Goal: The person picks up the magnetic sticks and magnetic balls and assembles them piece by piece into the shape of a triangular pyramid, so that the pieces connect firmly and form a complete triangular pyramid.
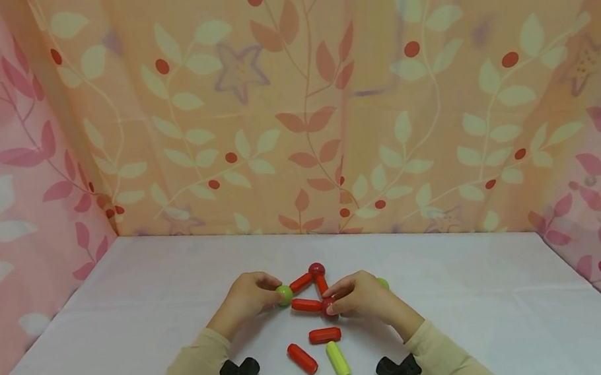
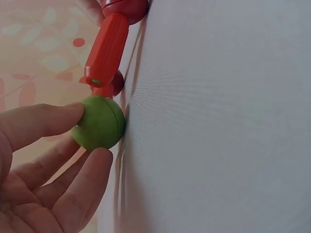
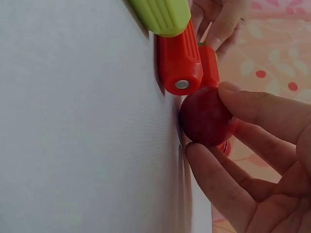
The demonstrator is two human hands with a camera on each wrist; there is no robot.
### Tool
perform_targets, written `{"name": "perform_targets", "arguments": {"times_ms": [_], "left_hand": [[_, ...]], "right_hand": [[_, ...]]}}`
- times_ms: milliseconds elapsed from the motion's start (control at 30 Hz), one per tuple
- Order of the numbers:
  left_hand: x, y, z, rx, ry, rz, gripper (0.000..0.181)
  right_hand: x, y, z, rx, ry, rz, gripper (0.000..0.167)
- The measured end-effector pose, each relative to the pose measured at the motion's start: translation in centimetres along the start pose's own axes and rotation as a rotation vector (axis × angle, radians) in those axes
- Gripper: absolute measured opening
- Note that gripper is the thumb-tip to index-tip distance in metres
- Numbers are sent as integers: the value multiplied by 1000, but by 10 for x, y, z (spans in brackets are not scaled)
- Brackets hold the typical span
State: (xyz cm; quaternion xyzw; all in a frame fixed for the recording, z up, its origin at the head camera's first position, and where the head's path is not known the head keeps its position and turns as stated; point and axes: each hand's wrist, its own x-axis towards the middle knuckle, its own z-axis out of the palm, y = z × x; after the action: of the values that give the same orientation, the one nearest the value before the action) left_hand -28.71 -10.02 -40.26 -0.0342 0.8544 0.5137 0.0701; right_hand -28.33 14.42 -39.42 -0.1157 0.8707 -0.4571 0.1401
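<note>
My left hand (image 1: 247, 297) pinches a green ball (image 2: 99, 123) between thumb and fingers. A red magnetic rod (image 1: 301, 282) runs from that ball to a red ball (image 1: 316, 270) at the back. My right hand (image 1: 363, 297) grips a nearer red ball (image 3: 206, 116) with thumb and fingertips. Another red rod (image 1: 322, 285) stands between the two red balls, partly hidden by the right fingers. From the nearer red ball, a third red rod (image 2: 108, 48) points toward the green ball; its bare end stands apart from it, showing in the left wrist view.
A loose red rod (image 1: 324, 335), a second red rod (image 1: 302, 359) and a yellow-green rod (image 1: 338, 360) lie in front on the white tabletop (image 1: 115, 300). Another green ball (image 1: 383, 283) shows partly behind the right hand. Black wrist-worn pieces sit at both sleeves. Patterned curtains surround the table.
</note>
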Motion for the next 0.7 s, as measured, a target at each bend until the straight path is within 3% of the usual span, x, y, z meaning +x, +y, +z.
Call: {"name": "perform_targets", "arguments": {"times_ms": [267, 700], "left_hand": [[-1, 2, -1, 6, -5, -8, 20], [-4, 3, 1, 18, -7, -16, 19]], "right_hand": [[1, 0, 2, -3, 60, 33, 24], [2, 2, 2, -22, 79, 40, 23]]}}
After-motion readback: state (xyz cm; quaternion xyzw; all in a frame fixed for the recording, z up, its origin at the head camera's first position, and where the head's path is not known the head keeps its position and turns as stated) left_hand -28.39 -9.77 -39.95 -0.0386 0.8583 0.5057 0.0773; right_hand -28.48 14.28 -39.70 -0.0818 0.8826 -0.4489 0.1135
